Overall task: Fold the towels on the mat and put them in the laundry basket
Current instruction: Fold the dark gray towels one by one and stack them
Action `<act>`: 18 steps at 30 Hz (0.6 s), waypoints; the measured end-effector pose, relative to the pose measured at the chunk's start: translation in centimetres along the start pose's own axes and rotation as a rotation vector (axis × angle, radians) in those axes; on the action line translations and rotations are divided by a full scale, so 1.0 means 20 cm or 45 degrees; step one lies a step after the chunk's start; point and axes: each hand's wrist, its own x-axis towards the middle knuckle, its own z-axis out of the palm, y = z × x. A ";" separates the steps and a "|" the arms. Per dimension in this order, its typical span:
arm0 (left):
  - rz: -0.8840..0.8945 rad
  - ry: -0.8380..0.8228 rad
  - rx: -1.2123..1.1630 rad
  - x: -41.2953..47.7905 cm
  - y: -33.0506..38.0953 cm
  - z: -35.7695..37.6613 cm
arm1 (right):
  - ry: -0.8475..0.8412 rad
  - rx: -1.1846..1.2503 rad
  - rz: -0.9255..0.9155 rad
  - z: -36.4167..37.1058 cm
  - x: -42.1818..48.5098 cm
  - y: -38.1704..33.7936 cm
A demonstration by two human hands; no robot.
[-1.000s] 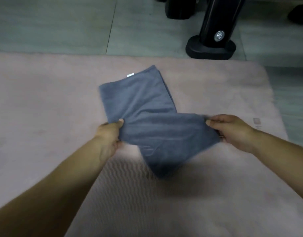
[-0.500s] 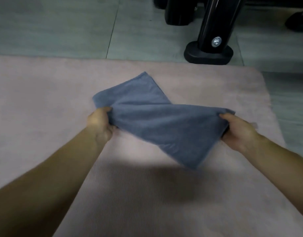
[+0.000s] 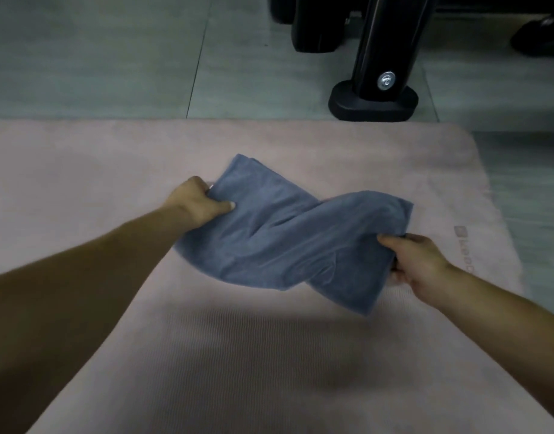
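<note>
A grey-blue towel (image 3: 288,236) is stretched between my hands just above the pink mat (image 3: 81,170), folded over and twisted in the middle. My left hand (image 3: 197,202) grips its left edge, thumb on top of the cloth. My right hand (image 3: 416,258) grips the right edge, fingers curled under it. One corner of the towel hangs down near my right wrist. No laundry basket is in view.
The mat's far edge borders a grey tiled floor (image 3: 113,57). A black machine leg with a flat foot (image 3: 374,100) stands on the tiles just beyond the mat, with dark wheels behind it. A small logo (image 3: 463,242) marks the mat's right side.
Both hands have carried the near edge of the towel away from me over the far part. The towel has bunched up and twisted, and my left hand has moved furthest forward.
</note>
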 end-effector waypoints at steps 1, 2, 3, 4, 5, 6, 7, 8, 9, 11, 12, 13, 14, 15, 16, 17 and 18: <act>-0.024 -0.056 0.040 0.02 0.03 0.00 | 0.042 -0.003 -0.009 0.01 0.00 0.01; -0.050 -0.101 0.085 0.03 0.06 0.01 | 0.082 -0.014 -0.024 0.01 0.01 0.02; -0.083 -0.138 0.111 0.04 0.07 0.01 | 0.112 -0.021 -0.041 0.02 0.02 0.02; -0.095 -0.165 0.115 0.05 0.08 0.01 | 0.129 -0.018 -0.059 0.02 0.02 0.03; -0.084 -0.184 0.110 0.06 0.08 0.01 | 0.141 -0.006 -0.079 0.03 0.02 0.04; -0.054 -0.187 0.098 0.07 0.08 0.01 | 0.158 0.003 -0.100 0.03 0.02 0.04; -0.024 -0.170 0.077 0.07 0.07 0.00 | 0.180 0.006 -0.121 0.05 0.02 0.05; 0.000 -0.148 0.036 0.07 0.05 0.00 | 0.211 0.001 -0.146 0.06 0.01 0.05; 0.014 -0.121 -0.015 0.07 0.03 0.00 | 0.252 -0.007 -0.173 0.08 0.00 0.06; 0.040 -0.091 -0.104 0.05 0.00 -0.02 | 0.331 -0.048 -0.236 0.11 -0.01 0.07; 0.038 -0.114 -0.210 0.03 -0.01 -0.03 | 0.349 -0.079 -0.270 0.13 -0.01 0.08; -0.008 -0.178 -0.373 0.02 -0.02 -0.05 | 0.353 -0.115 -0.303 0.14 -0.01 0.09; -0.093 -0.269 -0.534 0.00 -0.03 -0.07 | 0.344 -0.159 -0.332 0.15 -0.01 0.09; -0.186 -0.352 -0.656 -0.03 -0.04 -0.11 | 0.332 -0.208 -0.362 0.15 0.00 0.08; -0.258 -0.403 -0.732 -0.05 -0.06 -0.15 | 0.318 -0.247 -0.396 0.15 0.01 0.07; -0.298 -0.416 -0.785 -0.06 -0.09 -0.17 | 0.307 -0.278 -0.428 0.14 0.02 0.06; -0.302 -0.388 -0.832 -0.06 -0.12 -0.20 | 0.310 -0.317 -0.460 0.12 0.03 0.03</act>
